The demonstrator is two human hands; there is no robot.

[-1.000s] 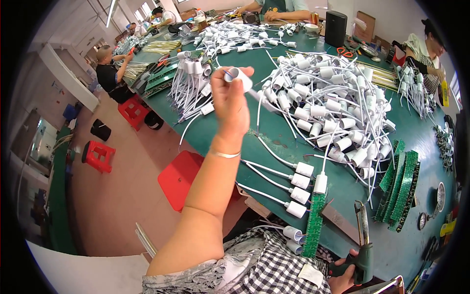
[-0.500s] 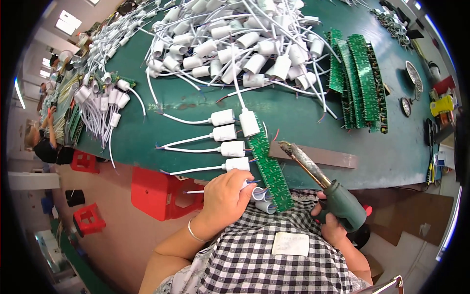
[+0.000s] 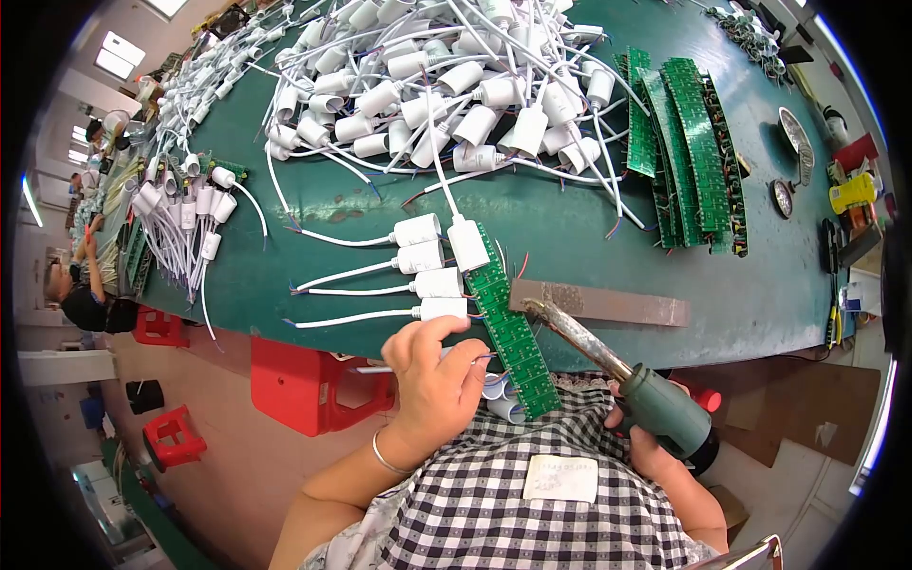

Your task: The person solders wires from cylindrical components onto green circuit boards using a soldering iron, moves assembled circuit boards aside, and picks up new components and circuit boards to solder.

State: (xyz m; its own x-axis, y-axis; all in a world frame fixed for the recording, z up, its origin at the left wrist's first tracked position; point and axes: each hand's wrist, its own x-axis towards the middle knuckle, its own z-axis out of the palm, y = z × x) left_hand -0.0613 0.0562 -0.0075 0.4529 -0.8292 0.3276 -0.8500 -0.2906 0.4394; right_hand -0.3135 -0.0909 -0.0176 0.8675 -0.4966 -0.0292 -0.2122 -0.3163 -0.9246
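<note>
My left hand [image 3: 439,375] is pinched at the thumb beside the lower end of a narrow green circuit board [image 3: 513,332]. A thin wire [image 3: 488,356] shows at the thumb tip; the white lamp holder behind those fingers is mostly hidden. Several white lamp holders [image 3: 443,283] lie in a row along the board's left side, their cables pointing left. One more holder [image 3: 466,243] rests on the board's far end. In my right hand [image 3: 650,450] is a green-handled soldering gun [image 3: 670,408], its tip over the brown bar's left end, just right of the board.
Loose white lamp holders [image 3: 456,85] form a large heap at the back. Stacked green circuit boards [image 3: 693,142] stand at the back right. A brown bar [image 3: 608,302] lies right of the board. Red stools [image 3: 304,385] stand left, where another person [image 3: 90,285] sits at the bench.
The soldering gun's tip has come down and nearer along the board. My left hand's fingers have loosened somewhat, with the index finger raised toward the nearest lamp holder. The whole view has shifted slightly.
</note>
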